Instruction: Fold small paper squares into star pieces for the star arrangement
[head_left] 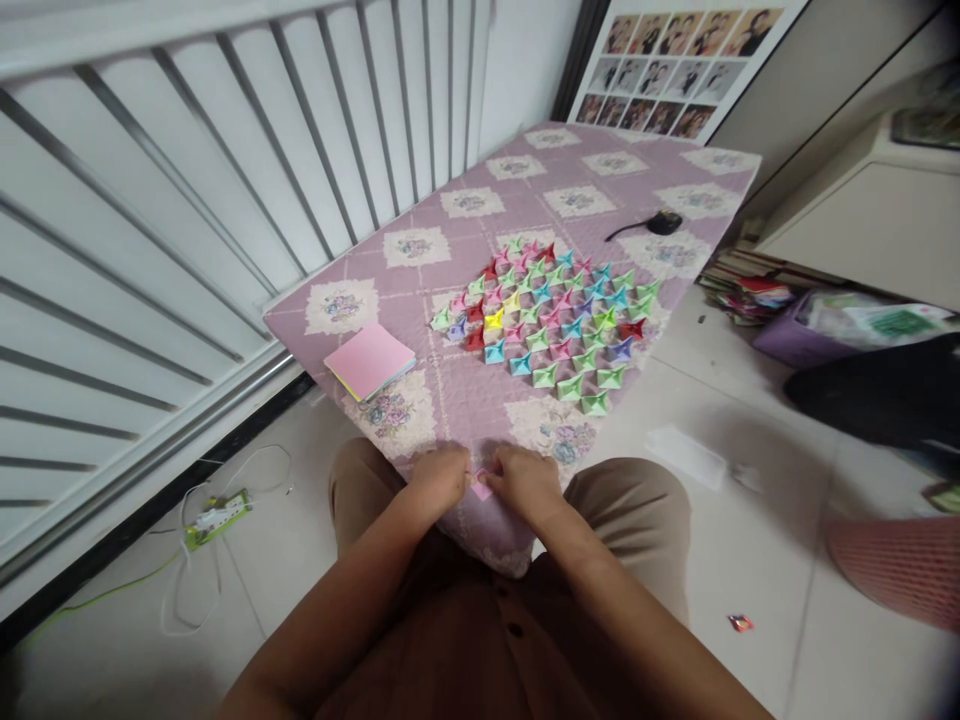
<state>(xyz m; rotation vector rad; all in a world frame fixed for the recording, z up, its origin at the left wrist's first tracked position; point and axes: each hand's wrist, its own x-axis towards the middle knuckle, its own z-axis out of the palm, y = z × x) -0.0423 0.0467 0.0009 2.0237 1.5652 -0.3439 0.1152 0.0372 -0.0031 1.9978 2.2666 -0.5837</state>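
Observation:
Close to the near corner of the table, my left hand (442, 480) and my right hand (527, 480) meet over a small folded piece of pink paper (481, 487). Both hands are closed, fingers curled, with the paper pinched between them. Farther up lie rows of small folded paper pieces (555, 318) in green, pink, blue, red, yellow and purple, with pointed corners standing up. A stack of square paper sheets (370, 360), pink on top, rests to the left of my hands.
A purple floral cloth (465, 400) covers the table. On it lies a black object with a short cord (663, 223). A white radiator (225, 150) borders the left. A power strip (217, 518) lies on the floor, and a pink basket (900, 565) stands at right.

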